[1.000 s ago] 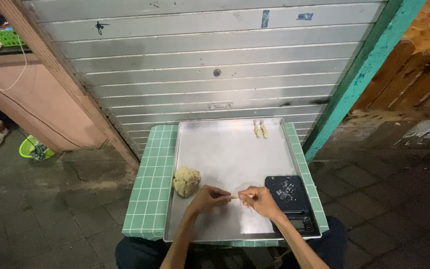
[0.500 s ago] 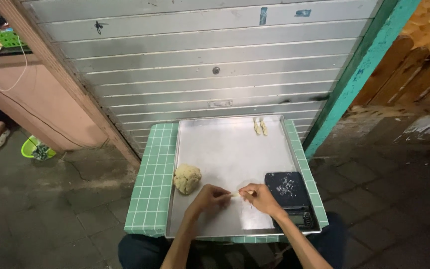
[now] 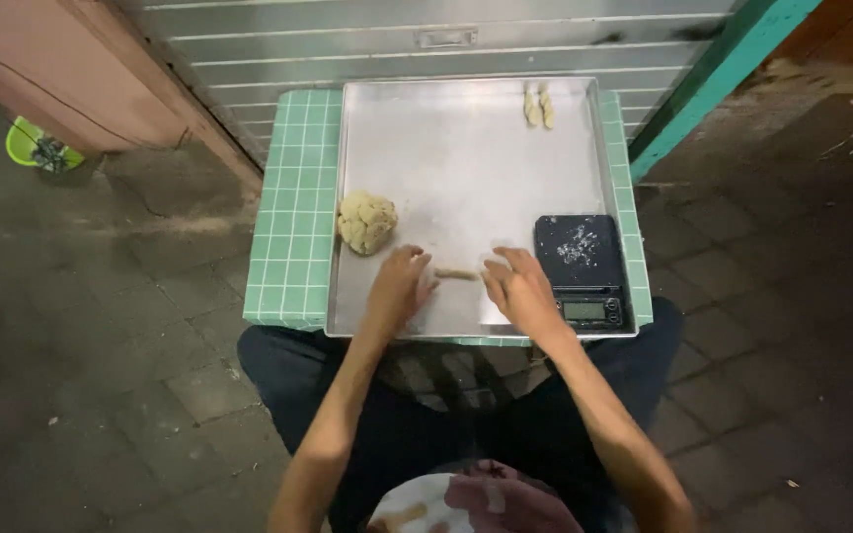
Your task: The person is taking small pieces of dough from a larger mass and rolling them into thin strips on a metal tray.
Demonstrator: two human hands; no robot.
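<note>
A seated person works over a metal tray resting on a small green-tiled table; a short, thin roll of dough lies on the tray near its front edge, directly between the two hands; the left hand rests palm down just to the roll's left, its fingertips close to or touching that end, and the right hand rests just to the roll's right, fingers spread and pointing toward the far edge; both hands are open and flat, clamped on nothing, and they stand apart with the roll in the gap; whether the right hand touches the roll cannot be told. A rough lump of pale dough sits by the tray's left edge, just beyond the left hand; a black digital scale, dusted with flour, fills the tray's front right corner, just beside the right hand; two small shaped dough pieces lie side by side near the far right corner, well apart from the hands. Behind the table stands a corrugated metal shutter; a teal post rises at the right.
</note>
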